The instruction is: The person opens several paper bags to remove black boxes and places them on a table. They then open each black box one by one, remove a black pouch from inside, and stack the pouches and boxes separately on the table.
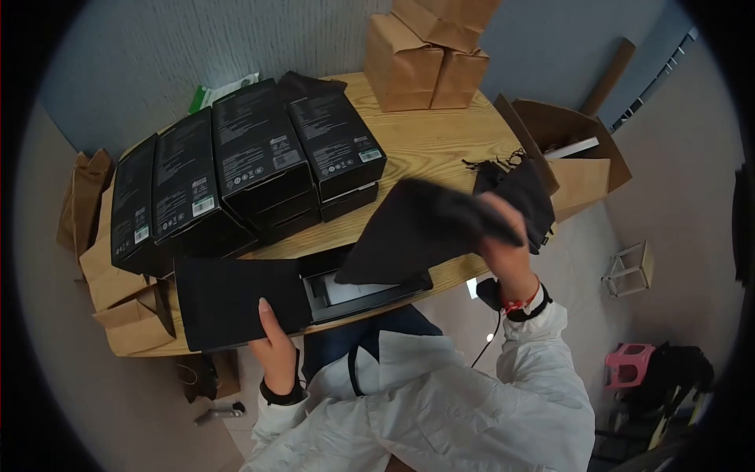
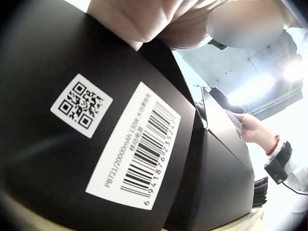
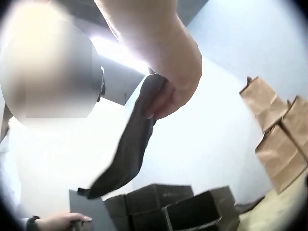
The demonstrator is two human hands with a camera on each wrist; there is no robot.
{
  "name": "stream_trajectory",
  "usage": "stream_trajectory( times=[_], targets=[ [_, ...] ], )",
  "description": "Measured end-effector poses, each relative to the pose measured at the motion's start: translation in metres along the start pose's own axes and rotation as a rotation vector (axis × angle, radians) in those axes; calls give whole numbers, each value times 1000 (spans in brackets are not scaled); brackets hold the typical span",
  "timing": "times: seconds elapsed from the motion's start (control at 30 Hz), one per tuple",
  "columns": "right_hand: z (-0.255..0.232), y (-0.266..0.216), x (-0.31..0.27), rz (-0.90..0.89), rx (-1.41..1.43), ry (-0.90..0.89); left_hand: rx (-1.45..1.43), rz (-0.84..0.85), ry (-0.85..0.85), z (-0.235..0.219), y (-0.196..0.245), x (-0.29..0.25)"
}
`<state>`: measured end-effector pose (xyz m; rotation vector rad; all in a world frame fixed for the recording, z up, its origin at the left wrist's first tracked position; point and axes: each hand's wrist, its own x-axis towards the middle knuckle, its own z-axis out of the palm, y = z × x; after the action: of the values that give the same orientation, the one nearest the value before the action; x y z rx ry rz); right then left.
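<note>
A black power bank box lies open near the table's front edge, its lid (image 1: 228, 299) swung out to the left. My left hand (image 1: 275, 350) grips the lid's near edge, thumb on top and fingers underneath. In the left wrist view a barcode label (image 2: 134, 149) shows on the box's black surface. Inside the box tray (image 1: 318, 297) lies a whitish flat piece (image 1: 352, 289), partly covered from view. My right hand (image 1: 507, 248) holds a soft black cloth pouch (image 1: 417, 232) by its right end, and the pouch hangs over the tray. Its length shows in the right wrist view (image 3: 127, 147).
Stacked black boxes (image 1: 259, 157) fill the table's left and back. More black drawstring pouches (image 1: 523, 193) lie at the right edge. Brown paper bags (image 1: 409, 67) stand at the back, with an open carton (image 1: 578, 149) beyond the right edge. Folded paper bags (image 1: 118, 283) lie at the left.
</note>
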<state>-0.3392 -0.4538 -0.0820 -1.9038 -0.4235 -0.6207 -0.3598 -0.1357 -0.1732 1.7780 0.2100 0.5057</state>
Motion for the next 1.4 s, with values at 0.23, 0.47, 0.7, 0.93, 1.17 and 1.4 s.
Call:
stream_trajectory(
  times=[0.23,0.47,0.7,0.93,1.17,1.4],
  targets=[
    [-105,-9,40,132,599,572,-63,-39,-30,-2,3,-1],
    [-154,14,39,407,374,569,-30,61,28,3,-1,-1],
    [-182,74,35,773,732,347,-31,12,6,1,0,0],
    [-172,141,-6,424,-959,237,-20,118,-31,1,9,2],
    [0,-6,-8,24,-408,-591,-35,170,-144,4,-1,1],
    [68,29,-33,-11,-371,-585,58,380,-455,-1,13,4]
  ],
)
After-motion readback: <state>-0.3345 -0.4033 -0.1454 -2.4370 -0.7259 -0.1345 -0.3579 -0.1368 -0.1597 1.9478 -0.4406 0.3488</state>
